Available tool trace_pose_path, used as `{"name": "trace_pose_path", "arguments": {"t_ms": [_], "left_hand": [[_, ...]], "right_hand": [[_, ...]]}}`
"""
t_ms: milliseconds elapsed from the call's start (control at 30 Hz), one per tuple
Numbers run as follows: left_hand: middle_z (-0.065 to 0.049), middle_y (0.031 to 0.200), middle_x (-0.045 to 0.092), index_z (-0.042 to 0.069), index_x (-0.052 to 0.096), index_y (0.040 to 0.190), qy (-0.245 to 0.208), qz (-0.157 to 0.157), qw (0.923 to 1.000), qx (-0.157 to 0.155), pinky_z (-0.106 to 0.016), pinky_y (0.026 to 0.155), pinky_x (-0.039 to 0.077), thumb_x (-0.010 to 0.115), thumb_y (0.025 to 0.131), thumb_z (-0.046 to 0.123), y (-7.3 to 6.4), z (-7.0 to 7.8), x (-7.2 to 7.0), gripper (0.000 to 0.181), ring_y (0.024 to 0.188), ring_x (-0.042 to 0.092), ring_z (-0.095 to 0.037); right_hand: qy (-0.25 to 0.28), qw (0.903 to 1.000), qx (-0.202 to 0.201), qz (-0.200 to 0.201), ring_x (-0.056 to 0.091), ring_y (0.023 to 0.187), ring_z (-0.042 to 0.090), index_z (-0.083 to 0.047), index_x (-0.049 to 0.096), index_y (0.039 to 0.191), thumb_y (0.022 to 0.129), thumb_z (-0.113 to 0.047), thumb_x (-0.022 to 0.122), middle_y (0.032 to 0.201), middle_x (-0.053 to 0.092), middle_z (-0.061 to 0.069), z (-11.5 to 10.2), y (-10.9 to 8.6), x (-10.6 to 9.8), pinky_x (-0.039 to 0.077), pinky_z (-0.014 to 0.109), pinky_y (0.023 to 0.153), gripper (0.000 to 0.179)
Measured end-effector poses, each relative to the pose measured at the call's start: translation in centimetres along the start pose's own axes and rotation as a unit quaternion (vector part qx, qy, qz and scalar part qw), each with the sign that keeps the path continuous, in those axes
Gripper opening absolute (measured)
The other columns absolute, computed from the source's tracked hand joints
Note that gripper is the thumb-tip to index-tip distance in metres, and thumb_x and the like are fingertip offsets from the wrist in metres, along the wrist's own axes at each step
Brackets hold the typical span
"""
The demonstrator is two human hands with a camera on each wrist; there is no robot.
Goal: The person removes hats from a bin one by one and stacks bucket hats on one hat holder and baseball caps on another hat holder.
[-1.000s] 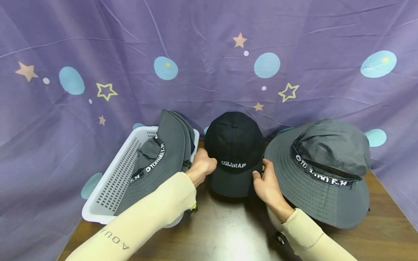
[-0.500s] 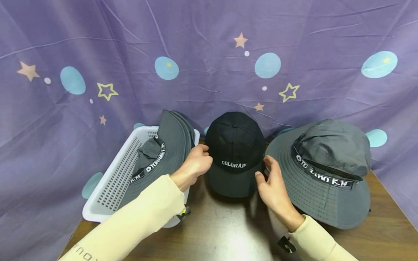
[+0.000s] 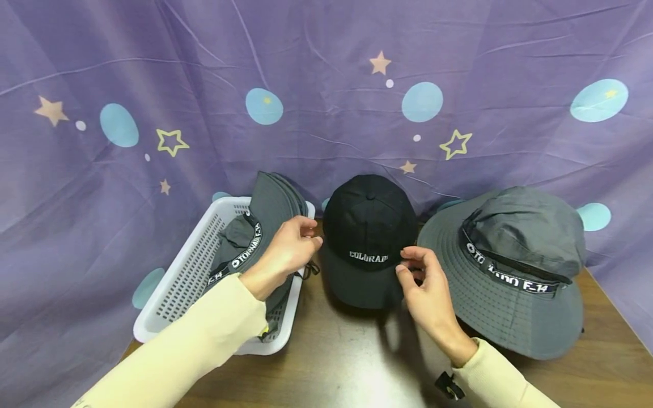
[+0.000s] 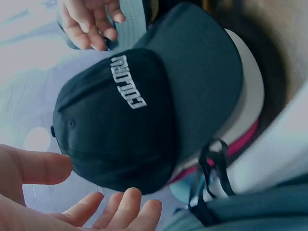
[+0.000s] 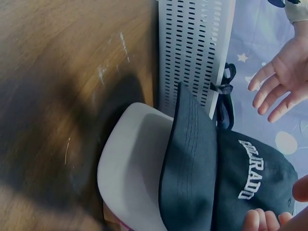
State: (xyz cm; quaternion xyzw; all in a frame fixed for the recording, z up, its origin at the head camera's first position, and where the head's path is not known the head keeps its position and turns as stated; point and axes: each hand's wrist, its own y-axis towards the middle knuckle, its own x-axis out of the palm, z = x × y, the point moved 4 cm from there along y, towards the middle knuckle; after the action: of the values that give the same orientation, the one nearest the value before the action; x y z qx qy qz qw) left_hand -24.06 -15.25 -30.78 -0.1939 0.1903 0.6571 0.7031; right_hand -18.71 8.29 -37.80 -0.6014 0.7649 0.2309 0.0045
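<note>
A black baseball cap [image 3: 369, 226] lettered in white stands mid-table. In both wrist views a pale cap [image 5: 132, 168] shows beneath its brim, and the left wrist view also shows a pink edge [image 4: 243, 139] there. My left hand [image 3: 285, 249] is above the basket's right side, left of the black cap, with loosely bent fingers and nothing held. On the cap's other side, my right hand [image 3: 428, 289] has its fingers apart and slightly bent around air. Whether its fingertips brush the cap is hard to tell in the head view; the left wrist view shows a gap.
A white perforated basket [image 3: 148, 326] on the left holds grey wide-brimmed hats [image 3: 275, 209], with a dark cord [image 3: 308, 271] hanging over its rim. Another grey wide-brimmed hat [image 3: 525, 232] stands at the right. A purple curtain [image 3: 326, 113] hangs behind the wooden table [image 3: 336, 362].
My left hand has let go of the black cap's side and moved left over the basket. The right hand has loosened from the cap's right edge. The cap stays in place.
</note>
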Motion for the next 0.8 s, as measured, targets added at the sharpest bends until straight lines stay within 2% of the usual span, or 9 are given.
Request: {"name": "trace_pose_path", "arguments": {"t_ms": [167,367,533,800], "left_hand": [[-0.023,0.113,0.058,-0.007,0.053,0.123,0.031,0.004,0.9995,0.002,-0.041,0.092,0.044,0.059,0.086,0.002,0.0,-1.0,-1.1,0.038,0.104,0.057,-0.031],[-0.021,0.110,0.061,-0.006,0.055,0.121,0.070,0.003,0.9975,-0.011,-0.041,0.092,0.044,0.062,0.087,0.007,0.3,-2.3,-2.7,0.037,0.105,0.058,-0.031],[-0.019,0.107,0.062,-0.005,0.056,0.119,0.088,0.001,0.9958,-0.027,-0.041,0.087,0.046,0.065,0.087,0.011,0.9,-3.5,-3.8,0.037,0.100,0.059,-0.030],[-0.017,0.104,0.064,-0.002,0.058,0.116,0.142,-0.007,0.9893,-0.030,-0.041,0.085,0.047,0.069,0.085,0.020,2.1,-5.1,-4.3,0.040,0.098,0.060,-0.028]], "right_hand": [[0.042,0.9986,-0.031,-0.007,0.057,0.090,0.018,-0.002,0.056,0.114,0.088,0.003,0.062,0.105,0.063,0.010,-0.4,-0.3,0.9,0.046,0.020,0.074,0.027],[0.072,0.9959,-0.010,-0.054,0.060,0.079,0.017,-0.002,0.059,0.106,0.089,-0.001,0.063,0.093,0.064,0.009,-0.6,-0.7,2.6,0.049,0.023,0.065,0.017],[0.071,0.9944,-0.005,-0.077,0.060,0.077,0.017,-0.003,0.061,0.103,0.088,-0.003,0.065,0.089,0.062,0.006,-0.8,-1.3,4.4,0.049,0.025,0.065,0.016],[0.073,0.9907,0.001,-0.115,0.060,0.071,0.015,-0.003,0.061,0.100,0.085,0.001,0.065,0.082,0.063,0.003,-1.3,-1.9,7.4,0.049,0.025,0.063,0.015]]}}
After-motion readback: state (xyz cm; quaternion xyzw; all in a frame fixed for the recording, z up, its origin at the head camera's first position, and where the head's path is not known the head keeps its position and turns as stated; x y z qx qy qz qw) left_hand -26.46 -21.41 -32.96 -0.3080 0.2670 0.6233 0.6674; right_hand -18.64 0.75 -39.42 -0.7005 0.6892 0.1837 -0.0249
